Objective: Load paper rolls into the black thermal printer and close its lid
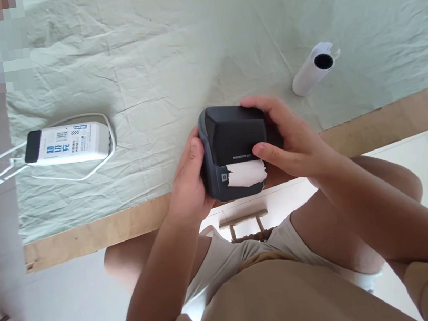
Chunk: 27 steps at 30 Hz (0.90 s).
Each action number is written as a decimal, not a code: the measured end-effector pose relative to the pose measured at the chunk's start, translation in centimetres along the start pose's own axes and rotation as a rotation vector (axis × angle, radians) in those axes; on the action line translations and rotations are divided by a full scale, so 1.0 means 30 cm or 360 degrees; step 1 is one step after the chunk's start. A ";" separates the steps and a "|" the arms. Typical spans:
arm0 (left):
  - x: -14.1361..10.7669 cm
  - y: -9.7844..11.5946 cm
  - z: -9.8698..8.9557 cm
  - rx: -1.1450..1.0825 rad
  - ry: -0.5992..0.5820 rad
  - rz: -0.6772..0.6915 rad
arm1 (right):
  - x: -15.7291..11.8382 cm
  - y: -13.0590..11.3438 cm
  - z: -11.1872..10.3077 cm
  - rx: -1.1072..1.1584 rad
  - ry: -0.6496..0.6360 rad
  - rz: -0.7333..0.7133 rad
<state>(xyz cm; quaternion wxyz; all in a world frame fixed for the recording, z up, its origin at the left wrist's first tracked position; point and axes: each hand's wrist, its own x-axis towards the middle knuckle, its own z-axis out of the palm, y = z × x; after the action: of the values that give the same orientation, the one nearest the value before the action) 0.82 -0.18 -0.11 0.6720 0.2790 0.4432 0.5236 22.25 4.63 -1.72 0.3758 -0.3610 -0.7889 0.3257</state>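
Observation:
A dark label printer (234,136) is held up between both hands near the table's front edge. White paper (246,174) with ragged edges sticks out of its slot. My left hand (189,180) wraps the printer's left side, thumb along the edge. On the other side, my right hand (290,136) grips the printer, its thumb near the paper slot and its fingers at the upper right corner. The fingers underneath are hidden.
On the left of the cloth-covered table (165,40) lies a white power strip (70,143) with white cables. A white paper roll (308,75) with a dark core stands at the right. Wooden stools show below. A blurred patch fills the upper left corner.

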 end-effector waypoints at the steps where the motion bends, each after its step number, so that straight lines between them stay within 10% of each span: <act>1: 0.000 -0.002 0.001 -0.0019 0.0038 -0.0012 | -0.002 -0.001 -0.001 -0.0008 0.0032 -0.0016; 21: 0.000 -0.005 0.015 -0.0038 0.0206 -0.0004 | 0.045 -0.111 0.004 -0.0035 0.0895 -0.0133; 27: 0.002 0.001 0.022 -0.0051 0.0209 -0.0023 | 0.092 -0.137 -0.013 -0.0711 0.0379 -0.0218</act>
<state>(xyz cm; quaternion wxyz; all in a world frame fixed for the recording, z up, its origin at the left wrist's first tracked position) 1.38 -0.06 0.20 0.6496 0.2301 0.4798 0.5430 19.97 4.81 2.68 0.3983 -0.4166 -0.8139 0.0726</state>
